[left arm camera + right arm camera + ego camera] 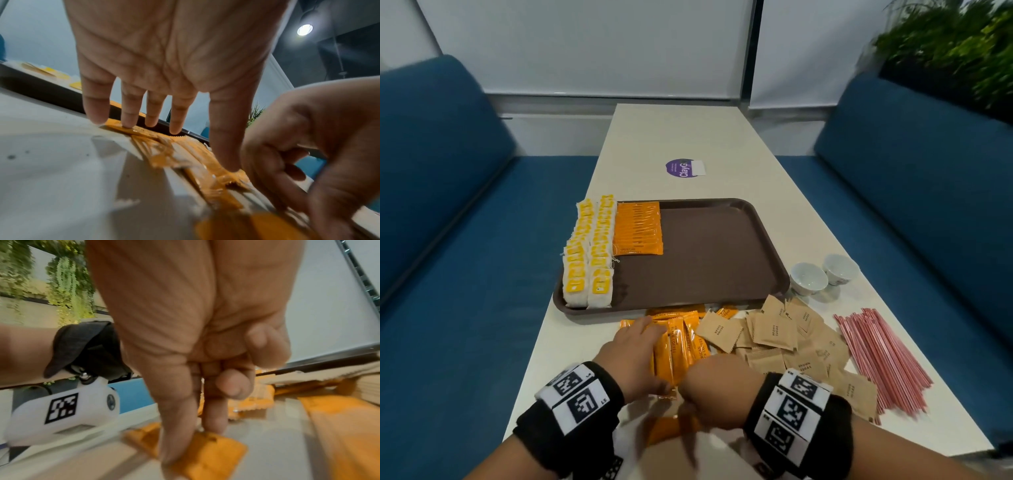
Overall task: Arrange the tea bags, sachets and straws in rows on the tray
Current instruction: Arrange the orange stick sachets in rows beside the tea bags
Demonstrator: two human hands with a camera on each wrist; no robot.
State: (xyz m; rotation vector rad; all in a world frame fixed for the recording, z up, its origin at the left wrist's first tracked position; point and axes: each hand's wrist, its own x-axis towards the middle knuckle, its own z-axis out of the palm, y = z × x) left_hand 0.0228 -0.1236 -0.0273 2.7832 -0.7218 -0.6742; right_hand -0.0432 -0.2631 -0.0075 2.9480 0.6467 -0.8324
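Head view shows the left hand [633,356] flat, fingers straight, pressing the loose orange sachets [678,346] on the table [571,342] just before the tray [705,246], likely to square them. The right hand [197,386] pinches one sachet [207,454], probably adding it.

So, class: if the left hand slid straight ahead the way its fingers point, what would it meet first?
Most likely the near rim of the brown tray. The left hand presses flat on the loose orange sachets, fingers pointing at that rim; depth is uncertain.
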